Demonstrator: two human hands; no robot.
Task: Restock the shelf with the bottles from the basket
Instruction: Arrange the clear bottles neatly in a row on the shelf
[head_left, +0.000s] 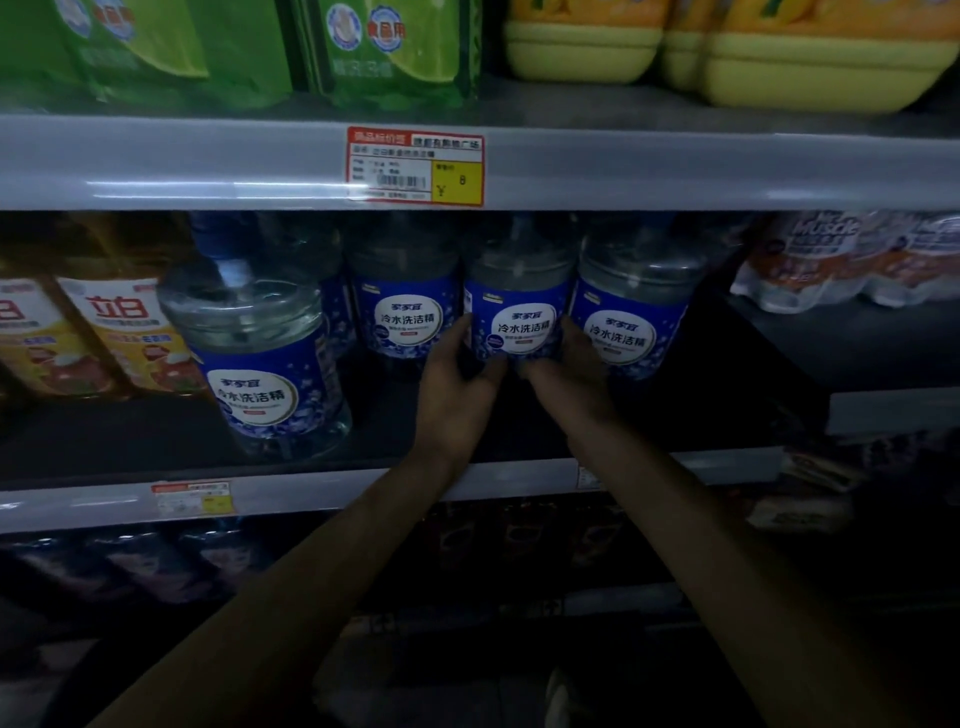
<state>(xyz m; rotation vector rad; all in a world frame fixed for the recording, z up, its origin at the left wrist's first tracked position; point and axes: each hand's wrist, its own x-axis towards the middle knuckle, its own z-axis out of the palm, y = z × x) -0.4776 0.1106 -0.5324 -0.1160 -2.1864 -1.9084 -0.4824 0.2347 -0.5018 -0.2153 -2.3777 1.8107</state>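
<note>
Two arms noted, both bare from wrist to the lower edge of view: the left forearm (291, 561) and the right forearm (727, 545), each slim and long. The left grip (457, 389) and the right grip (569, 374) were bare hands. Light was dim; nails and finer marks could not be read. A pale rounded shape (558, 696) showed low between the arms, possibly a shoe, unclear.

Clear btls (519, 327): 家家宜 冷水洗洁精; yellow btls (122, 332): 立白; price tag (415, 165) on shelf rail (208, 166): ¥ 8.
</note>
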